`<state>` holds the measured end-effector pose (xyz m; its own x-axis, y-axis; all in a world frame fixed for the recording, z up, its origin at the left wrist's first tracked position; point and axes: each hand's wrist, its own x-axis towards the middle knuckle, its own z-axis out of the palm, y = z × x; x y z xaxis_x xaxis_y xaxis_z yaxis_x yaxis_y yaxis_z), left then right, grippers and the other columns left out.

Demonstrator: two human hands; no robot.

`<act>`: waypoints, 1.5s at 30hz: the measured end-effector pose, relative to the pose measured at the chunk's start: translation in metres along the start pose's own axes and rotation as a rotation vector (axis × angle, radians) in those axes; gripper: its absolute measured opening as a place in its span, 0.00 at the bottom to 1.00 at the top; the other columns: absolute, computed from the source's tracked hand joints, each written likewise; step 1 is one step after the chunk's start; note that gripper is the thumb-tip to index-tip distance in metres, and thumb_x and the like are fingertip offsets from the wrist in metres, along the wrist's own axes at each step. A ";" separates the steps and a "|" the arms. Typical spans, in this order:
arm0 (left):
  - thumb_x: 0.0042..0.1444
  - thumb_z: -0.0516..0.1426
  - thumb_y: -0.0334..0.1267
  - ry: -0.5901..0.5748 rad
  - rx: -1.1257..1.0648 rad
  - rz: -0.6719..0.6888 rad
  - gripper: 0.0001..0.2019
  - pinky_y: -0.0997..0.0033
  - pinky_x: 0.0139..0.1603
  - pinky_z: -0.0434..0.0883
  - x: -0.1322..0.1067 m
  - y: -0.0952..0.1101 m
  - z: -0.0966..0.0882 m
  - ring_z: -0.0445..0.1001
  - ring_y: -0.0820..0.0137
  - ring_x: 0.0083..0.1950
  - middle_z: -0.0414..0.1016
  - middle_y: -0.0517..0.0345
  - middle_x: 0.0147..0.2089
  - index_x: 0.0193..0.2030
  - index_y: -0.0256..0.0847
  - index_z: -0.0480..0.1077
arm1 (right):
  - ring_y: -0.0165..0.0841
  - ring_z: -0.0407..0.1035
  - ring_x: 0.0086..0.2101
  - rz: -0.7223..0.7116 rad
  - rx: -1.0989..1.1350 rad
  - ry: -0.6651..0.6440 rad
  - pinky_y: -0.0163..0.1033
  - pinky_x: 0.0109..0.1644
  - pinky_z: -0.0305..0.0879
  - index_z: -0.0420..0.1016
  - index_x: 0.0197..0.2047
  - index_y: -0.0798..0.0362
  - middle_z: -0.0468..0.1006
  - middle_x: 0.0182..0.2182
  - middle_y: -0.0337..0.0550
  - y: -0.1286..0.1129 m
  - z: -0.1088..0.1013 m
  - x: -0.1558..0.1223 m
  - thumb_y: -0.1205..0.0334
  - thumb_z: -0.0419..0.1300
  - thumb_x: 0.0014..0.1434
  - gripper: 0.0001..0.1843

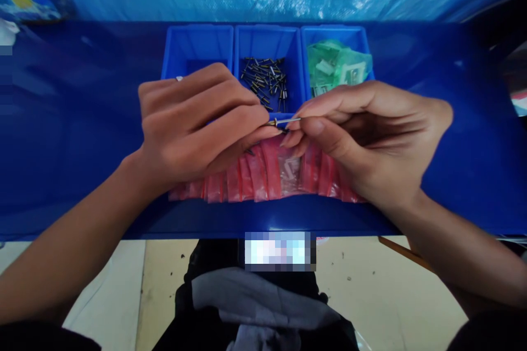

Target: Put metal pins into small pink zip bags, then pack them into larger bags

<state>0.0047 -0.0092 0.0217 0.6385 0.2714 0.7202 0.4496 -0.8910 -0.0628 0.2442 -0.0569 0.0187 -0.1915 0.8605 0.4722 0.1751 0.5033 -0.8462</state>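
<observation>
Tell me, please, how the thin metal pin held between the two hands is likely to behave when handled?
The pin looks like a slim, straight metal rod, so it is probably stiff and very light. Its smooth shine suggests it may slip; both the left hand and the right hand pinch it by fingertips. Being round, it would likely roll if dropped on the table.

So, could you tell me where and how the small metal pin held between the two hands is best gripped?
Probably by its bare silver shaft. The pin lies roughly level between the left hand and right hand, with its brass-coloured end at the left fingertips, so pinch the thin shaft from the right.
</observation>
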 end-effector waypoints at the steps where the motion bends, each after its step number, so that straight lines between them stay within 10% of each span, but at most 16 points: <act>1: 0.71 0.66 0.38 0.006 0.012 0.030 0.04 0.67 0.37 0.79 -0.001 -0.002 0.001 0.87 0.66 0.43 0.85 0.59 0.40 0.44 0.42 0.78 | 0.39 0.85 0.33 -0.006 0.070 0.010 0.44 0.39 0.87 0.89 0.49 0.46 0.89 0.38 0.41 0.002 0.001 0.000 0.73 0.70 0.67 0.13; 19: 0.76 0.58 0.41 0.057 -0.083 0.023 0.08 0.62 0.41 0.82 -0.009 -0.009 0.012 0.84 0.63 0.43 0.84 0.53 0.43 0.45 0.41 0.74 | 0.31 0.85 0.31 0.087 0.339 0.001 0.32 0.34 0.86 0.90 0.47 0.47 0.89 0.35 0.36 0.008 0.002 0.002 0.75 0.73 0.65 0.14; 23: 0.72 0.62 0.35 -0.022 -0.023 -0.037 0.03 0.60 0.50 0.85 -0.009 -0.020 0.011 0.85 0.60 0.51 0.85 0.50 0.49 0.47 0.38 0.75 | 0.34 0.88 0.41 0.128 0.292 0.090 0.36 0.47 0.90 0.89 0.53 0.48 0.90 0.46 0.40 0.014 0.001 0.004 0.73 0.68 0.70 0.15; 33: 0.74 0.63 0.40 -0.264 -0.002 0.016 0.11 0.52 0.67 0.86 -0.019 -0.039 0.006 0.81 0.52 0.70 0.83 0.43 0.64 0.55 0.34 0.78 | 0.37 0.81 0.36 -0.628 -1.091 -0.404 0.44 0.37 0.72 0.78 0.61 0.60 0.87 0.46 0.51 0.025 -0.025 -0.009 0.77 0.50 0.74 0.20; 37: 0.72 0.65 0.37 -0.286 -0.045 0.057 0.12 0.52 0.66 0.87 -0.017 -0.041 0.002 0.81 0.52 0.69 0.82 0.43 0.64 0.58 0.34 0.78 | 0.36 0.77 0.33 -0.608 -1.201 -0.548 0.42 0.35 0.63 0.78 0.58 0.64 0.84 0.40 0.50 0.032 -0.014 -0.010 0.79 0.50 0.72 0.19; 45: 0.73 0.65 0.41 -0.255 -0.064 0.017 0.14 0.53 0.64 0.87 -0.016 -0.042 -0.002 0.84 0.58 0.66 0.82 0.51 0.65 0.61 0.41 0.78 | 0.32 0.77 0.36 -0.638 -1.021 -0.392 0.40 0.33 0.66 0.81 0.54 0.58 0.85 0.43 0.47 0.017 -0.014 -0.005 0.73 0.55 0.76 0.13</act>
<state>-0.0257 0.0234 0.0137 0.7859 0.3321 0.5217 0.4024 -0.9152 -0.0236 0.2619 -0.0515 0.0050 -0.7578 0.4503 0.4722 0.5767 0.8007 0.1620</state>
